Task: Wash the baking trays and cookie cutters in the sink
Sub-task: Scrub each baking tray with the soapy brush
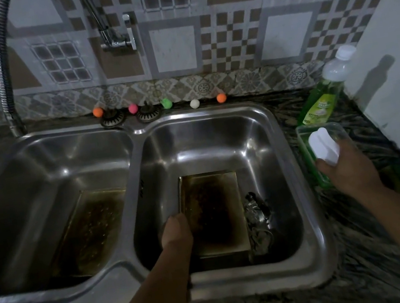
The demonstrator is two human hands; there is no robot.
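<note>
- The double sink (pixel 137 132) is my landmark; each of its two basins holds one stained baking tray.
- The tray in the right basin (pixel 212 210) lies flat on the bottom, its inside darkened with burnt residue.
- The tray in the left basin (pixel 93 230) leans tilted against the basin's right wall, equally browned.
- A heap of metal cookie cutters (pixel 256 217) sits in the right basin, just beside that tray's right edge.
- My left hand (pixel 176 230) reaches down into the right basin, fingers curled at the tray's left rim; I cannot tell how firmly it grips.
- My right hand (pixel 347 166) is on the counter to the right of the sink, fingers closed around a white cap (pixel 323 145) over a clear plastic container (pixel 307 149) of green liquid.
- A green dish soap bottle (pixel 324 93) stands behind that container, near the sink's far right corner.
- Two drain strainers (pixel 112 117) and small coloured balls (pixel 98 112) line the counter behind the sink.
</note>
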